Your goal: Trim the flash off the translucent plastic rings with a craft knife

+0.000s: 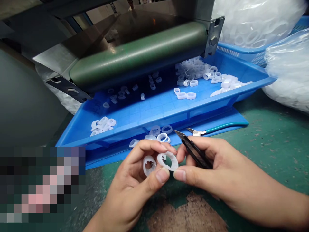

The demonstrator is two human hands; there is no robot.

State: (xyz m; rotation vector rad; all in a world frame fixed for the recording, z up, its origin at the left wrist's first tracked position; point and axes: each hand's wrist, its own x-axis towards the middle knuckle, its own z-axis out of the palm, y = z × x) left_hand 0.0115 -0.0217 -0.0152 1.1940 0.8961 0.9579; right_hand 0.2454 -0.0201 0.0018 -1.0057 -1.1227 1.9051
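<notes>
Two translucent white plastic rings with small inner notches are in my left hand [135, 180]. One plastic ring [174, 165] is pinched upright between its thumb and fingers, and a second ring [145, 166] sits further inside the palm. My right hand [212, 167] touches the right edge of the pinched ring with thumb and fingertip. It also grips a black utility knife [194, 149], blade out and pointing up and left. Just beyond my fingers, several loose rings [155, 130] lie on a blue strip before the tray.
A blue tray [149, 119] with scattered rings stands under a green conveyor roller [142, 53]. Teal-handled nippers [224, 126] lie on its front ledge. Clear bags of rings [289, 71] and a blue basket [241, 51] are at right. The green tabletop [272, 141] is worn.
</notes>
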